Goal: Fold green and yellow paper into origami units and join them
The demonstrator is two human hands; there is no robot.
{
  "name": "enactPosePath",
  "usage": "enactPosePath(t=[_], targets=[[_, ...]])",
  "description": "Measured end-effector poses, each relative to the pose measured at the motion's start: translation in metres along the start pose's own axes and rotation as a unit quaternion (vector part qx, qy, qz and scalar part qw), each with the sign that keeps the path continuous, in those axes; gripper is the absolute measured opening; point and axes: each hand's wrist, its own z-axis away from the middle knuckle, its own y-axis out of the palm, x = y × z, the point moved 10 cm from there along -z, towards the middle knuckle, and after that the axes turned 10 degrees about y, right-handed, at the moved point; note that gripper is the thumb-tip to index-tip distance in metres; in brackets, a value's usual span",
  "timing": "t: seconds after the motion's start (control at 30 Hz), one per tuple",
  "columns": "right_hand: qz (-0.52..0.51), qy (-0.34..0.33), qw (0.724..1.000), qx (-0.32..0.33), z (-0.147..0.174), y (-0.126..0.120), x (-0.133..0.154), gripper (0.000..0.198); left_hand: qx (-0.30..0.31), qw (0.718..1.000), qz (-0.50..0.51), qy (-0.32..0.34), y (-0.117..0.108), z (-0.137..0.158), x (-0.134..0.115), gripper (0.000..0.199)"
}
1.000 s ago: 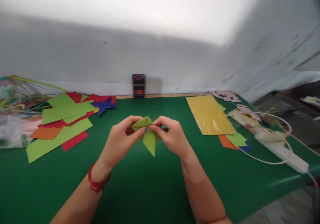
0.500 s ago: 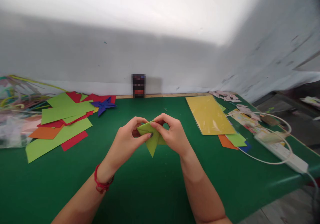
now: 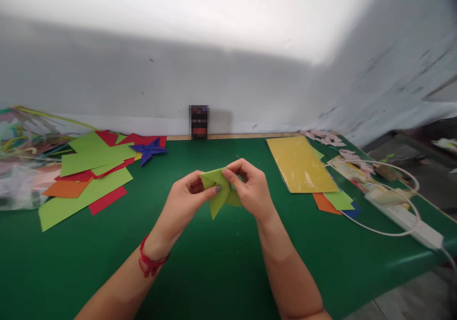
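A folded piece of light green paper [image 3: 220, 197] is held up over the green table between both hands, one pointed flap hanging down. My left hand [image 3: 189, 194] pinches its left part, thumb lying across the front and fingers behind. My right hand [image 3: 252, 189] grips the upper right edge between thumb and fingers. Part of the paper's right side is covered by the right hand. Farther back on the left lies a blue folded paper star [image 3: 149, 151].
Green, red and orange paper sheets [image 3: 96, 163] lie at left beside a clear plastic bag [image 3: 21, 186]. On the right are a yellow paper pack [image 3: 303, 165], a white power strip [image 3: 405, 217] and its looping cable. A pixelated dark object [image 3: 199, 122] stands against the wall.
My right hand has shifted slightly right and up along the paper's top edge. The paper has turned a little, and its hanging point now sits more to the left.
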Motion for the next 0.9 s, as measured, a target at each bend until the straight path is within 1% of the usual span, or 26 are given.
enactPosePath(t=[0.1,0.17,0.27,0.33,0.4,0.47,0.63,0.7,0.77,0.8,0.9], targets=[[0.0,0.0,1.0,-0.024,0.001,-0.004,0.001,0.015,-0.03,0.999,0.01,0.014,-0.004,-0.001,0.001,0.022],[0.003,-0.001,1.0,-0.02,0.0,-0.004,0.001,0.015,-0.047,0.998,-0.007,0.028,-0.008,-0.001,-0.002,0.022],[0.018,0.001,0.998,0.056,0.0,0.009,0.001,0.014,-0.044,0.997,-0.044,0.035,-0.012,0.0,-0.005,0.022],[0.034,-0.001,0.996,0.088,0.001,0.015,0.001,0.018,-0.041,0.996,-0.065,0.037,-0.014,0.0,-0.007,0.021],[0.046,-0.004,0.996,0.081,0.001,0.015,0.0,0.023,-0.04,0.995,-0.08,0.039,-0.017,-0.001,-0.009,0.02],[0.046,-0.002,0.996,0.07,0.001,0.015,-0.001,0.025,-0.038,0.995,-0.086,0.04,-0.018,-0.001,-0.01,0.02],[0.029,0.007,0.996,0.081,0.001,0.017,-0.005,0.028,-0.009,0.997,-0.076,0.022,-0.014,-0.002,-0.007,0.023],[0.038,0.001,0.997,0.062,0.001,0.013,-0.004,0.031,-0.001,0.997,-0.074,0.016,-0.012,-0.002,-0.006,0.024],[0.045,-0.003,0.998,0.046,0.001,0.01,-0.003,0.03,0.0,0.998,-0.067,0.013,-0.012,-0.003,-0.005,0.024],[0.041,0.001,0.998,0.056,0.001,0.012,-0.004,0.027,-0.004,0.998,-0.065,0.013,-0.013,-0.003,-0.004,0.023],[0.011,0.027,0.992,0.122,0.003,0.025,-0.009,0.018,-0.025,0.997,-0.07,0.023,-0.019,-0.005,-0.006,0.022]])
